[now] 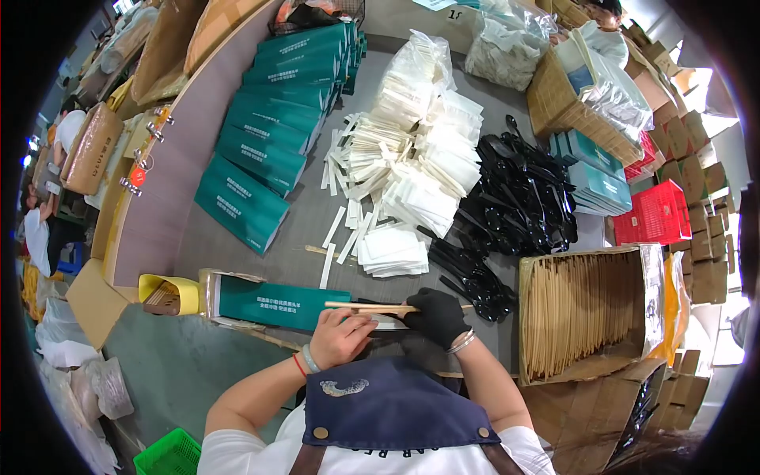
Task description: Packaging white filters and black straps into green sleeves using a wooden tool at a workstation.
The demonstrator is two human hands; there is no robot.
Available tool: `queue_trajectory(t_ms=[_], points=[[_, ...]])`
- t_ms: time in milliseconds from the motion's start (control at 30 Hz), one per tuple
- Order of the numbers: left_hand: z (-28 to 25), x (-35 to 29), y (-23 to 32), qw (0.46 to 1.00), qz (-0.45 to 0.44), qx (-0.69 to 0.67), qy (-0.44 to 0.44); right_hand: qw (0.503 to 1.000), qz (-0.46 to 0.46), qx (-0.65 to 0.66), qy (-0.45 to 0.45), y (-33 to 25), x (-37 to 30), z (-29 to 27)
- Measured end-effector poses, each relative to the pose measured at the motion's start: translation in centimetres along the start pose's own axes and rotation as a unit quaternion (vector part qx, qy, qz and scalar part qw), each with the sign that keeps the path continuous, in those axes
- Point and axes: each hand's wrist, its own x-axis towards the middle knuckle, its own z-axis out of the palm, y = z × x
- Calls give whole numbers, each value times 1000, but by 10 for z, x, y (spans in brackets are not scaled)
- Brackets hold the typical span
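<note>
Just in front of my apron, a pair of pale wooden chopsticks (360, 306) lies crosswise between my hands. My right hand (437, 318), in a black glove, closes round their right part. Bare and curled, my left hand (342, 339) has its fingers against the left part. Below the sticks, between the hands, shows a white flat piece (387, 322), partly hidden. To the left, dark green printed sleeves (265, 304) lie in an open carton (209, 294). Black plastic spoons (480, 277) lie just beyond my right hand. White paper packets (393, 252) are stacked ahead.
An open box (584, 313) of wooden chopsticks stands at the right. More green sleeves (241, 202) fan out at the back left. A heap of black spoons (526, 190) and narrow white strips (334, 226) cover the table's middle. A red basket (653, 214) stands at the right.
</note>
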Motion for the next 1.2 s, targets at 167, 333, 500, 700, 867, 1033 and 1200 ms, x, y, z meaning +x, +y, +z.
queue_trajectory(t_ms=[167,333,500,700,867,1033,1200], points=[[9,13,5,997,37,23,-58,994,3,48,101,0,1,-14],[10,13,7,991,-16,26,-133,849,54,257,458,0,-21,-16],[1,4,-2,992,-40,66,-97,894,114,237,363,31,-41,41],[-23,-2,-25,992,-91,17,-84,994,18,-63,89,25,-50,3],[-25,-3,-41,989,-79,5,-125,983,-66,-161,61,41,-47,0],[-12,13,-27,992,-64,-31,-106,991,-116,-48,46,14,-29,20],[-6,36,-11,988,-19,-10,-150,995,17,41,90,30,-41,34]])
